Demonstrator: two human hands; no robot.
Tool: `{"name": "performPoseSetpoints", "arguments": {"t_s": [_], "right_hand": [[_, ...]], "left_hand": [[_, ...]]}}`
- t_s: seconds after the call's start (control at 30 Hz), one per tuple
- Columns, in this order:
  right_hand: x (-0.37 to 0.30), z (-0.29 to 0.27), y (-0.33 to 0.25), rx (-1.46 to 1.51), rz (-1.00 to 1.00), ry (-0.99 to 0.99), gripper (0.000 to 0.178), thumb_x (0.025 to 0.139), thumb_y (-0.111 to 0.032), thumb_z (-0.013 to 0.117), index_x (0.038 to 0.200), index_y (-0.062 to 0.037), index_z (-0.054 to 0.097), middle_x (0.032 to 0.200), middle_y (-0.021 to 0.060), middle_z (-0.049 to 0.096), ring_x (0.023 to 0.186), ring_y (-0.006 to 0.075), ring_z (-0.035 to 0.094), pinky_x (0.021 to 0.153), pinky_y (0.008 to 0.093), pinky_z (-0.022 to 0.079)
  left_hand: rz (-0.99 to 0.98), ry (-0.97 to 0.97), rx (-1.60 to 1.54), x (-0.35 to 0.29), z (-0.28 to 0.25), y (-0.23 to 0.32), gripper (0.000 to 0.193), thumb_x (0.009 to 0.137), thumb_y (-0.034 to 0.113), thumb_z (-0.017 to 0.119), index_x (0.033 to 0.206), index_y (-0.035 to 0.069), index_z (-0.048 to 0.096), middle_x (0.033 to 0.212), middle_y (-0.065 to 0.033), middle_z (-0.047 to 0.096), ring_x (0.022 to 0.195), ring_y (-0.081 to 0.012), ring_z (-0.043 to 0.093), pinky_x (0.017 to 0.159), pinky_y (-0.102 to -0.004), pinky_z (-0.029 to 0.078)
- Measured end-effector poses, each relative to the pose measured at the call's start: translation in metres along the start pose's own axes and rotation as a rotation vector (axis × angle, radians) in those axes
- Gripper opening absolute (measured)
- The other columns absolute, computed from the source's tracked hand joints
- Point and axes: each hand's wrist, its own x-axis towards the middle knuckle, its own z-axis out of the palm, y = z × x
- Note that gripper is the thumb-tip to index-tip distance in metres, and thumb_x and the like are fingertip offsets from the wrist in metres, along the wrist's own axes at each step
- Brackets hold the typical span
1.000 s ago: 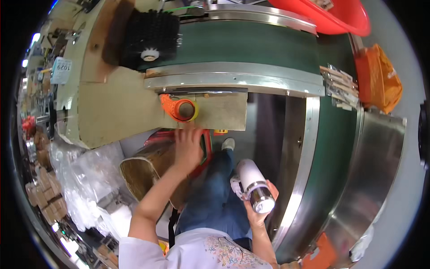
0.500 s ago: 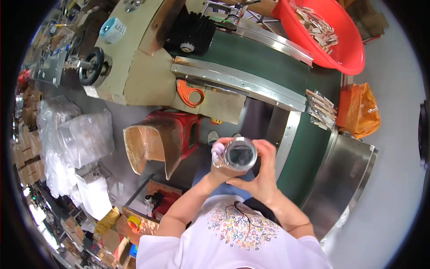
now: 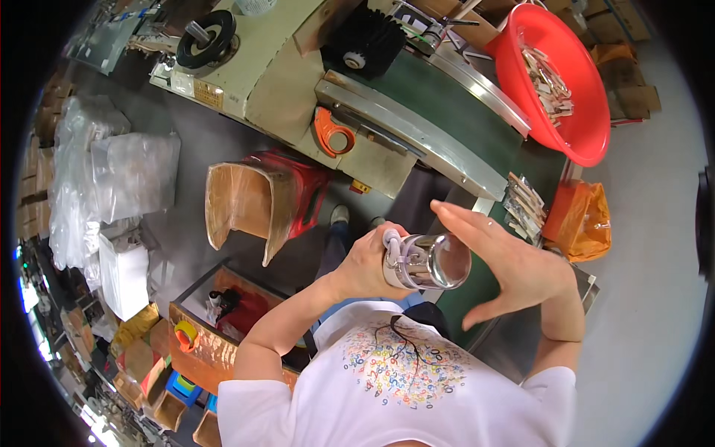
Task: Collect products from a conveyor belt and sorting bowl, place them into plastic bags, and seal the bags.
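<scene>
A bottle (image 3: 418, 264) with a shiny silver round end (image 3: 452, 261) and a pale lilac loop or strap (image 3: 392, 242) lies tilted on its side in front of my chest. My left hand (image 3: 363, 262) is wrapped around its left end and hides that part of it. On the right, my right hand (image 3: 518, 262) is spread, thumb and fingers wide apart, beside the silver end. There is nothing in its grasp. What the bottle contains does not show from this side.
A green conveyor belt (image 3: 454, 104) with metal rails curves ahead and down my right side. Packed wooden sticks (image 3: 523, 208) lie on it. Beyond stand a red basin (image 3: 588, 119) and an orange bag (image 3: 585, 223). A cardboard-lined red stool (image 3: 309, 190) is to the left.
My right hand has come off the bottle and opened to the right. The bottle has tipped over, so its silver end points right. My view has turned slightly.
</scene>
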Motion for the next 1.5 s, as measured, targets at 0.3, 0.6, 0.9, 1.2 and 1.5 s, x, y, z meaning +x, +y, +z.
{"name": "performPoseSetpoints", "arguments": {"t_s": [0.3, 0.6, 0.9, 1.2, 1.5], "right_hand": [[0.013, 0.040, -0.016, -0.922, 0.130, -0.024, 0.071, 0.063, -0.028, 0.071, 0.125, -0.0078, 0.044, 0.108, 0.0136, 0.050, 0.097, 0.0261, 0.048, 0.088, 0.0375, 0.039], [0.012, 0.059, 0.062, -0.970, -0.026, 0.104, 0.054, 0.066, -0.007, 0.063, 0.117, 0.0004, 0.048, 0.104, 0.0134, 0.047, 0.100, 0.0290, 0.048, 0.085, 0.0374, 0.046], [0.085, 0.191, 0.292, -0.122, 0.443, 0.730, 0.063, 0.059, -0.011, 0.076, 0.113, -0.0019, 0.045, 0.107, 0.0166, 0.050, 0.102, 0.0338, 0.047, 0.089, 0.0392, 0.040], [0.097, 0.169, 0.245, -0.036, 0.363, 1.014, 0.054, 0.072, -0.025, 0.073, 0.116, -0.0035, 0.052, 0.122, 0.0188, 0.046, 0.114, 0.0350, 0.043, 0.095, 0.0393, 0.035], [0.047, 0.143, 0.127, -0.252, 0.054, 0.799, 0.036, 0.077, -0.039, 0.066, 0.096, -0.0085, 0.060, 0.121, 0.0162, 0.045, 0.116, 0.0369, 0.038, 0.094, 0.0457, 0.032]], "left_hand": [[0.036, 0.123, 0.230, 0.004, 0.012, -0.026, 0.066, 0.048, 0.018, 0.080, 0.102, 0.008, 0.043, 0.093, -0.0088, 0.054, 0.084, -0.0304, 0.055, 0.074, -0.0394, 0.045], [-0.101, 0.153, 0.242, -0.013, 0.005, -0.068, 0.064, 0.050, 0.017, 0.079, 0.104, 0.007, 0.046, 0.098, -0.0086, 0.053, 0.091, -0.0296, 0.054, 0.080, -0.0384, 0.044], [-0.286, 0.356, 0.200, -0.034, 0.004, -0.116, 0.069, 0.054, 0.015, 0.085, 0.110, 0.004, 0.045, 0.105, -0.0087, 0.053, 0.096, -0.0193, 0.056, 0.083, -0.0296, 0.045], [-0.274, 0.402, 0.143, -0.018, 0.007, -0.119, 0.068, 0.053, 0.016, 0.084, 0.109, 0.005, 0.046, 0.105, -0.0091, 0.052, 0.096, -0.0233, 0.055, 0.082, -0.0323, 0.045], [-0.215, 0.331, 0.263, -0.004, 0.014, -0.112, 0.074, 0.051, 0.020, 0.085, 0.109, 0.005, 0.041, 0.099, -0.0097, 0.052, 0.090, -0.0270, 0.056, 0.076, -0.0345, 0.046]]}}
